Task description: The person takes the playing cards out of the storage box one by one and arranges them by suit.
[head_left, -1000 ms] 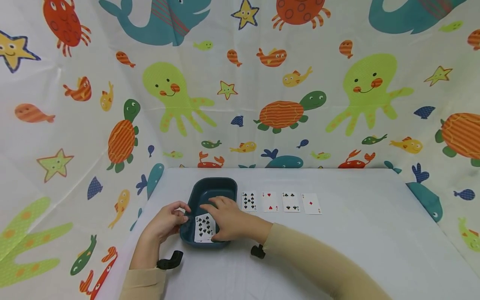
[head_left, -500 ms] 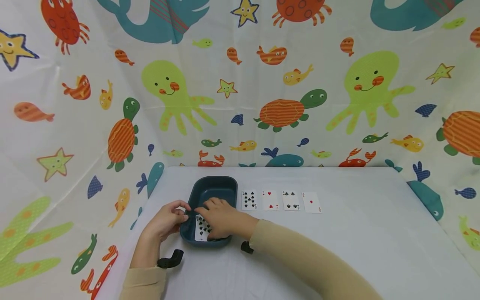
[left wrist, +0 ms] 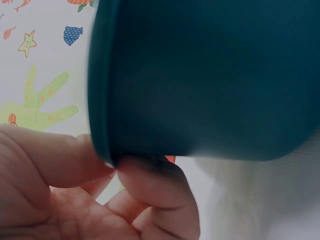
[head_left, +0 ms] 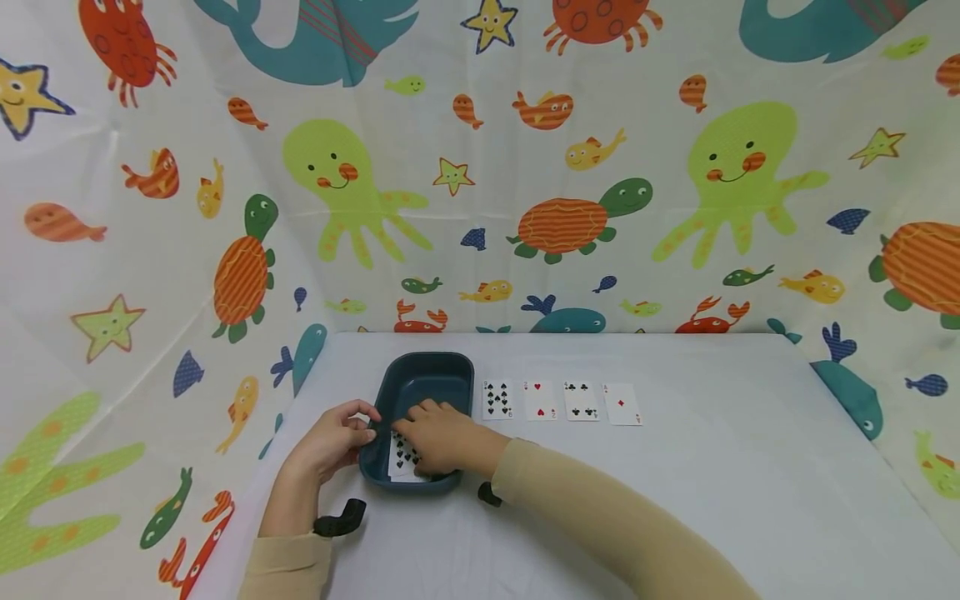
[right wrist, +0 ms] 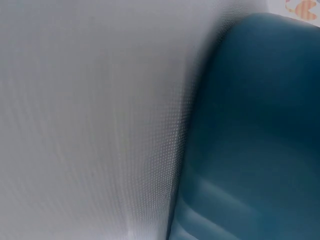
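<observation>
In the head view, lower centre of the frame, the left hand (head_left: 330, 442) pinches the left rim of a dark teal tray (head_left: 427, 379). The left wrist view shows this closely: thumb and fingers (left wrist: 155, 185) curl in against the tray's outer wall (left wrist: 210, 75), gripping its edge.

The right hand (head_left: 438, 433) lies inside the near end of the tray, palm down, fingers bent over a spade card (head_left: 405, 457) that rests face up on the tray floor. The fingertips touch the card's upper part; whether they pinch it or only press on it cannot be told, since the hand covers much of the card. The right wrist view is blurred and shows only the tray's outer wall (right wrist: 255, 130) beside the white table (right wrist: 90, 120).

Just right of the tray, in the middle of the frame, four more cards lie face up in a row on the table: a spade card (head_left: 497, 400) nearest the tray, then a heart card (head_left: 540, 402), a club card (head_left: 581, 402) and a diamond card (head_left: 622, 405). They lie apart from one another and clear of both hands.

A sea-creature patterned cloth (head_left: 480, 167) rises behind and to both sides of the table. Both forearms wear beige sleeves (head_left: 600, 525), with a black wrist mount (head_left: 339, 518) at the lower left.
</observation>
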